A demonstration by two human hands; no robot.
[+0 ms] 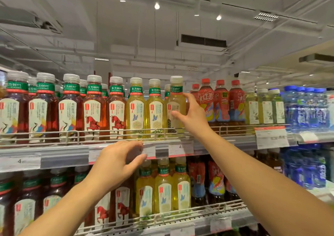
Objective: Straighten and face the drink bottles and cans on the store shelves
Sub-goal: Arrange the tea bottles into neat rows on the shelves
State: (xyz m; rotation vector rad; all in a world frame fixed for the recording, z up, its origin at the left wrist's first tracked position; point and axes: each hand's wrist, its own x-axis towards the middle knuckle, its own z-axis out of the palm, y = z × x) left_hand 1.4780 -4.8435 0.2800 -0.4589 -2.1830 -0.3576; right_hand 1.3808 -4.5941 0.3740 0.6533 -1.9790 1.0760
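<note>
1. My right hand (194, 117) is raised to the upper shelf (63, 156), its thumb and fingers curled around a pale yellow-green tea bottle (176, 107); the grip is grasping that bottle at mid-body, thumb on the label, fingers behind its right side.
2. That bottle stands upright at the right end of the yellow tea row, behind the wire front rail (72, 133), and its label with a pagoda drawing faces forward.
3. Just left of it stand two more yellow tea bottles (135, 109) with butterfly labels, green neck bands turned to the front.
4. Further left I see amber bottles with a red horse label (93, 111), then dark red bottles with a crane label (38, 112), all upright in a row.
5. Right of the held bottle are red iced-tea bottles (222, 103), then pale green bottles (265, 109), then blue water bottles (305, 109).
6. My left hand (117, 165) is lower, in front of the shelf edge at the price-tag strip (162, 150); its fingers are loosely bent and the grip is released, holding nothing. I cannot tell whether the fingertips touch the strip.
7. The lower shelf (242, 216) carries the same order of drinks: dark red, horse label, yellow tea, iced tea, blue water.
</note>
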